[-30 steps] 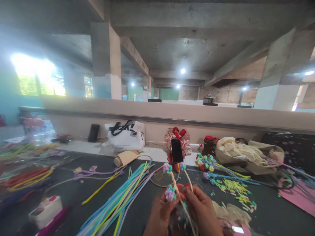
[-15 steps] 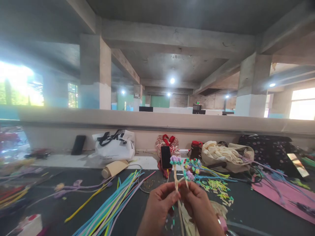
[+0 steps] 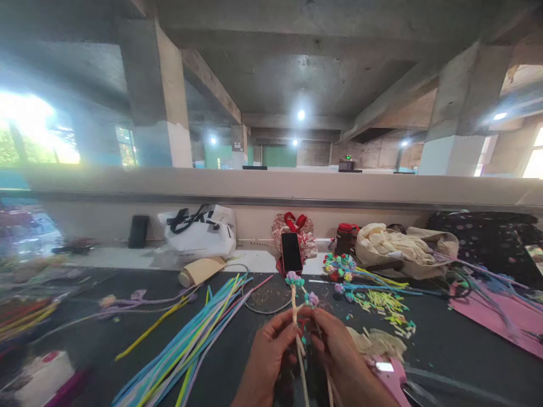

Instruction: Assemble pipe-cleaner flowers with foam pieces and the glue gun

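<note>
A pipe-cleaner flower [image 3: 293, 305] with a lilac and turquoise head stands upright on a cream stem. My left hand [image 3: 275, 339] is closed, thumb and forefinger pinching that stem below the head. Close beside it, my right hand [image 3: 333, 342] is closed on a thinner cream side stem. A smaller lilac and turquoise blossom [image 3: 313, 298] sits at that stem's upper end. Loose stem ends hang below both hands. My right hand's lower fingers are partly hidden.
Pipe cleaners [image 3: 190, 345] fan out at left. Cut yellow-green pieces [image 3: 388, 305] and finished flowers [image 3: 339, 265] lie at right. Behind stand a phone [image 3: 291, 252], a white bag [image 3: 201, 232] and a cloth-filled bag [image 3: 403, 251]. Pink-handled scissors [image 3: 392, 376] lie near my right wrist.
The view has tipped slightly downward. Both hands and the flower have shifted a little left in view. My hands are slightly farther apart, and the side stem is spread away from the main one.
</note>
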The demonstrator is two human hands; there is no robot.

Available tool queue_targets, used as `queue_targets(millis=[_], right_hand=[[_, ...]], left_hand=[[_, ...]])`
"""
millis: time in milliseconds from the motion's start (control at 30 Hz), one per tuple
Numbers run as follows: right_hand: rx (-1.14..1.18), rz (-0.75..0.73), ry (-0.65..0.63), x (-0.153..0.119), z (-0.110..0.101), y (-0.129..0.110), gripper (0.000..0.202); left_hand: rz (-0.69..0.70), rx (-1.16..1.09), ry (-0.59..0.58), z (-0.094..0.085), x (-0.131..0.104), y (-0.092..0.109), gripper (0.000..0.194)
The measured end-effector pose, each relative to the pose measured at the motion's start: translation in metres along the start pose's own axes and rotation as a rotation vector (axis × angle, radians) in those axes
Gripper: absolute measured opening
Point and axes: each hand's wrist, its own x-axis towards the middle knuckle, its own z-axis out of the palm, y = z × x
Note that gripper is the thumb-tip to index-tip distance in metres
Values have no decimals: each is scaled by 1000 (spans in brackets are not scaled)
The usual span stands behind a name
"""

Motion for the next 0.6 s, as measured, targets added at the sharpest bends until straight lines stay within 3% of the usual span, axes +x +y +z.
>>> queue_targets(millis=[133, 300, 367, 500, 600], right_hand=[[-18, 37, 11, 6, -11, 12, 34], [-98, 41, -99, 4, -4, 18, 28], [-68, 39, -78, 0, 0, 16, 27], [-16, 41, -18, -8, -1, 11, 30], [26, 89, -22, -12, -4, 9, 32]], left_hand=[[11, -54, 40, -4, 4, -8, 34], [-25, -10, 30, -5, 3, -7, 40], [-9, 23, 46, -5, 3, -8, 44], [46, 39, 75, -6, 3, -14, 26], [64, 5, 84, -7, 4, -18, 29]])
